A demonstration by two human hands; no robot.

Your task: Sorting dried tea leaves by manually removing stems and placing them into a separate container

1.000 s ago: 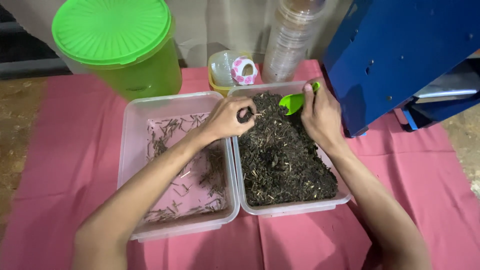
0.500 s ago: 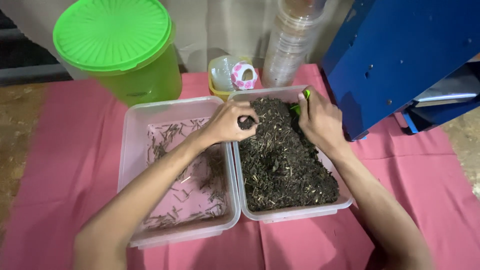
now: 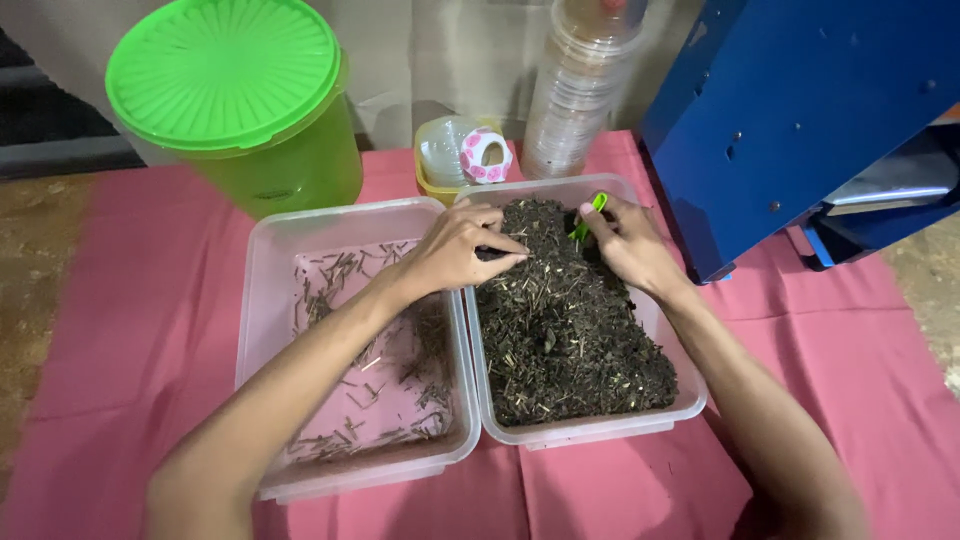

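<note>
Two clear plastic tubs stand side by side on a pink cloth. The right tub (image 3: 693, 405) is full of dark crumbly leaf matter (image 3: 570, 330). The left tub (image 3: 262, 300) holds only scattered thin stalks (image 3: 345, 275). My right hand (image 3: 625, 245) grips a small green scoop (image 3: 592, 212) pushed down into the dark matter at the tub's far end. My left hand (image 3: 455, 250) reaches across the tubs' shared edge, fingers curled and resting on the dark matter beside the scoop; whether it holds any is hidden.
A big green lidded bucket (image 3: 235, 100) stands at the back left. Behind the tubs are a small yellow-based container (image 3: 445, 160) with a pink-and-white tape roll (image 3: 485, 157) and a stack of clear cups (image 3: 585, 90). A blue metal box (image 3: 790, 120) rises at the right.
The green scoop went from lifted above the far end down into the dark matter. My left hand shifted slightly lower onto the pile. The view moved a little closer.
</note>
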